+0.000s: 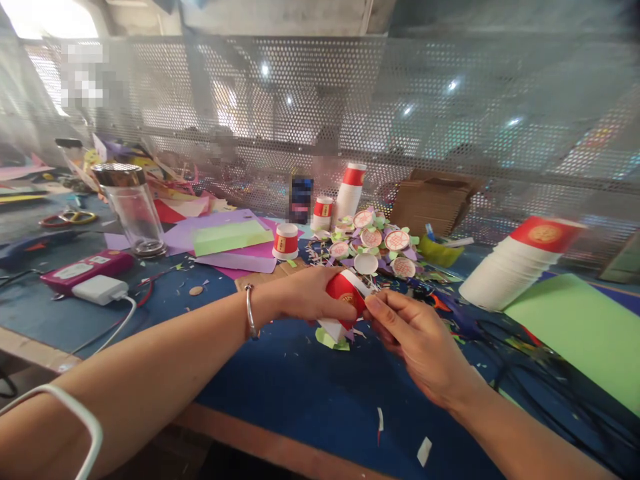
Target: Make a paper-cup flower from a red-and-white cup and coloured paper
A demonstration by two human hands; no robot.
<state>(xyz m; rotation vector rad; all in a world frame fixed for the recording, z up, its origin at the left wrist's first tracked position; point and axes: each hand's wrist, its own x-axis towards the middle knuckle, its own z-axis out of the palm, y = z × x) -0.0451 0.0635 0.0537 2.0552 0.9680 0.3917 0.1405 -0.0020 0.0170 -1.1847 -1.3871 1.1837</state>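
Left hand (313, 295): wrapped around a paper cup (347, 288), just in front of the disc pile (371, 238).
Right hand (417, 333): pinching the cup's edge.
Cup work: probably shaping that edge; the next move seems to need a firm left hold.
Hidden: the exact pinch point and cup's underside.

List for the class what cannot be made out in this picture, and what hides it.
All in the head view:
Part of the red-and-white cup: hidden by the left hand.
Where exactly the right hand pinches the cup's edge: covered by that hand itself.
Dark object at the back: blurred into blocks.
Green sheet: cut off by the right edge.
Print on the discs: too small to read.
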